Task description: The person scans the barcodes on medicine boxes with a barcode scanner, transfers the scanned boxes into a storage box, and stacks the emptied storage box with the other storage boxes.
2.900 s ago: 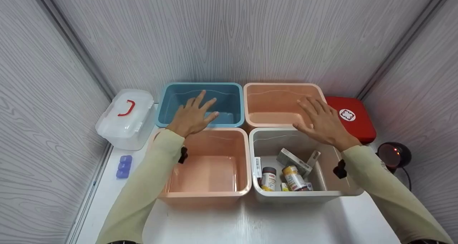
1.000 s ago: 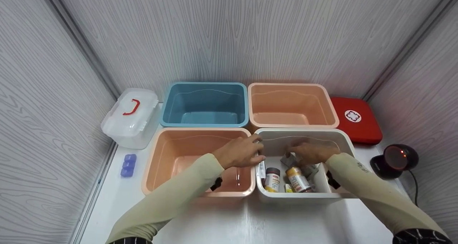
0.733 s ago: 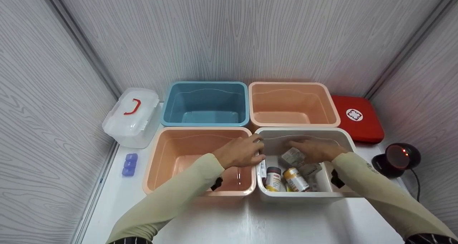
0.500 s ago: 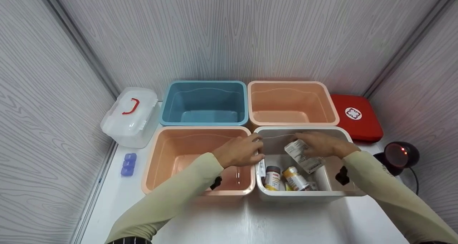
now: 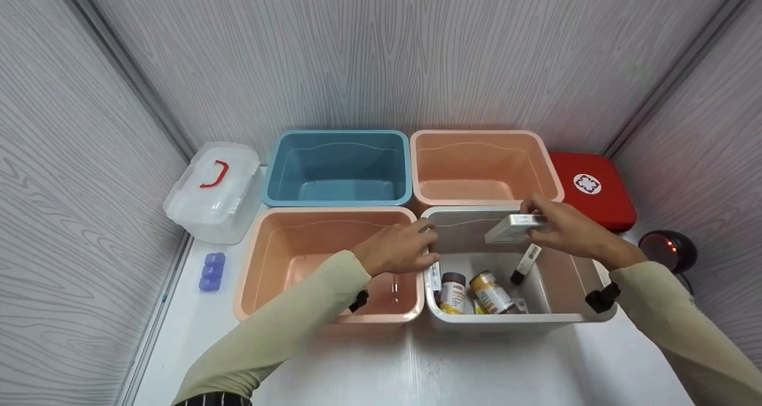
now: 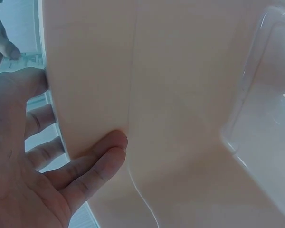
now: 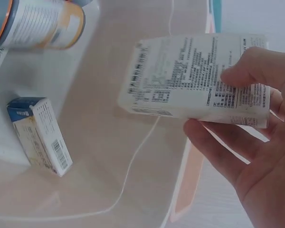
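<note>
My right hand (image 5: pixel 565 227) pinches a white, printed medicine box (image 7: pixel 194 76) above the back right of the white bin (image 5: pixel 512 318). In the right wrist view, the thumb is on its printed face and fingers are beneath. My left hand (image 5: pixel 399 248) rests across the adjoining rims of the white bin and the front peach bin (image 5: pixel 333 318). Its fingers straddle the rim in the left wrist view, two of them inside the peach bin. In the white bin lie a small dark-ended box (image 7: pixel 40 135), an upright bottle (image 5: pixel 453 293) and a tilted yellow-labelled bottle (image 5: pixel 491 293).
Behind stand a blue bin (image 5: pixel 339 202) and another peach bin (image 5: pixel 488 202). A clear case (image 5: pixel 208 197) with a red handle and a purple pill organizer (image 5: pixel 212 271) are on the left. A red first-aid case (image 5: pixel 601 191) and a black device (image 5: pixel 667 251) are on the right.
Both hands came down from above the bins. My left hand settled on the adjoining rims; my right reached into the white bin, took the medicine box and raised it toward the back right.
</note>
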`<control>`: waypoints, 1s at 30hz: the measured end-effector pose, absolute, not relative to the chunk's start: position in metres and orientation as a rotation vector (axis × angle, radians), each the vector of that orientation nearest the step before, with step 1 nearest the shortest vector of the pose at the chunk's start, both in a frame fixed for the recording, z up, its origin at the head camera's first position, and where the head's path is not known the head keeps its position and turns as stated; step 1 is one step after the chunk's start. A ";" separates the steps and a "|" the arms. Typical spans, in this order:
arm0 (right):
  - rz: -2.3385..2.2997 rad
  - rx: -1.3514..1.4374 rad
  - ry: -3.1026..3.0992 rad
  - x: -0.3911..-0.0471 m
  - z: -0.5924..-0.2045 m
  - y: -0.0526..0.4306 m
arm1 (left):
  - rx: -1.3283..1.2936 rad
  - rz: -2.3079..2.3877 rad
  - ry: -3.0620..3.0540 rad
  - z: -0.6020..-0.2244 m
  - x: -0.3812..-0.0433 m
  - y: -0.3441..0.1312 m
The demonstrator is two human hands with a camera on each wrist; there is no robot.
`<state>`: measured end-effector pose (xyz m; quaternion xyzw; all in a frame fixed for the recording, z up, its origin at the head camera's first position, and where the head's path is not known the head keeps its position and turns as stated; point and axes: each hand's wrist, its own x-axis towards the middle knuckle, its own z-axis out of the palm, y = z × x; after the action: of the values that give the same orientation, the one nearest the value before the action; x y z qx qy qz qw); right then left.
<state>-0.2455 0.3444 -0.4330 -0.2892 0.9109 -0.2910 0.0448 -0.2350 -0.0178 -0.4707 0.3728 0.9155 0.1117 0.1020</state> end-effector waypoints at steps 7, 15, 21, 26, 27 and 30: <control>-0.878 -0.884 2.874 -0.241 -0.428 0.357 | 1.103 0.350 2.696 -0.470 -0.234 -0.017; -1.072 -0.825 2.981 -0.235 -0.426 0.372 | 1.122 0.381 2.693 -0.469 -0.233 -0.019; -1.029 -0.718 3.058 -0.226 -0.428 0.390 | 1.127 0.383 2.695 -0.469 -0.233 -0.020; -1.087 -0.664 3.076 -0.221 -0.432 0.401 | 1.131 0.371 2.697 -0.468 -0.233 -0.019; -1.117 -0.644 3.078 -0.221 -0.432 0.403 | 1.133 0.369 2.697 -0.468 -0.233 -0.019; -1.219 -0.550 3.084 -0.218 -0.432 0.411 | 1.135 0.369 2.698 -0.469 -0.234 -0.018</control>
<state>-0.2180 0.4106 -0.4321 -0.1627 0.9119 -0.3605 -0.1096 -0.2335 -0.0184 -0.4690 0.3829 0.9103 0.1246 0.0956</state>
